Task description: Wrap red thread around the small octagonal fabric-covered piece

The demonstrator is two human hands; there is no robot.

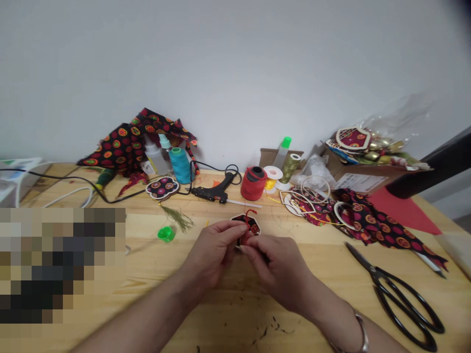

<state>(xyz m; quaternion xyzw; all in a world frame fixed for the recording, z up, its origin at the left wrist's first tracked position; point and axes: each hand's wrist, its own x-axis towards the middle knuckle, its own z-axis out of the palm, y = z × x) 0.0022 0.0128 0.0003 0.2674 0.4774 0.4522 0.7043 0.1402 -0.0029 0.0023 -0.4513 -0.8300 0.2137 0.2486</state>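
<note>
Both hands meet over the middle of the wooden table (228, 314). My left hand (213, 252) pinches the edge of a small fabric-covered ornament (252, 224), black with red and pink circles. My right hand (274, 264) pinches a red cord (249, 214) that loops up from the ornament's top. The ornament is held just above the tabletop, partly hidden by my fingers.
Black scissors (401, 299) lie at the right. A black glue gun (215, 191), red thread spool (253, 184), teal spool (181, 165), glue bottles and patterned fabric (136, 139) line the back. A green cap (166, 234) and a finished ornament with tassel (162, 188) sit at the left. A cardboard box (362, 169) stands at back right.
</note>
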